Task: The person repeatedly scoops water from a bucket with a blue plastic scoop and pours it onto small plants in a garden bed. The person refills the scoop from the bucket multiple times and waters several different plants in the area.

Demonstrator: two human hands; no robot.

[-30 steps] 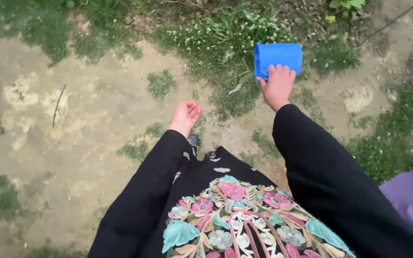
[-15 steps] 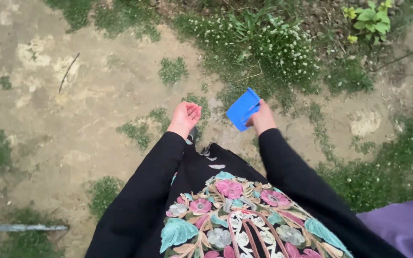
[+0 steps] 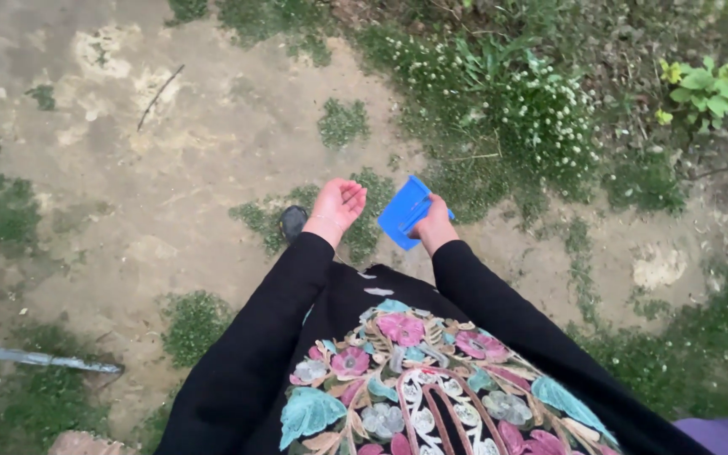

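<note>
— Where is the blue plastic mug (image 3: pixel 404 211), and who has it?

— The right hand (image 3: pixel 435 225) grasps it low in front of the body, tilted on its side, just right of the left hand (image 3: pixel 338 207).

— And the left one?

— Released, palm up, fingers loosely curled, holding nothing.

— What lies underneath?

— Bare packed earth (image 3: pixel 179 168) with grass patches; a dark shoe tip (image 3: pixel 293 222) shows beside the left wrist. White-flowered weeds (image 3: pixel 541 118) grow beyond the mug, a thin twig (image 3: pixel 159 97) lies far left, and a grey metal rod (image 3: pixel 35 357) sits at the lower left edge.
</note>
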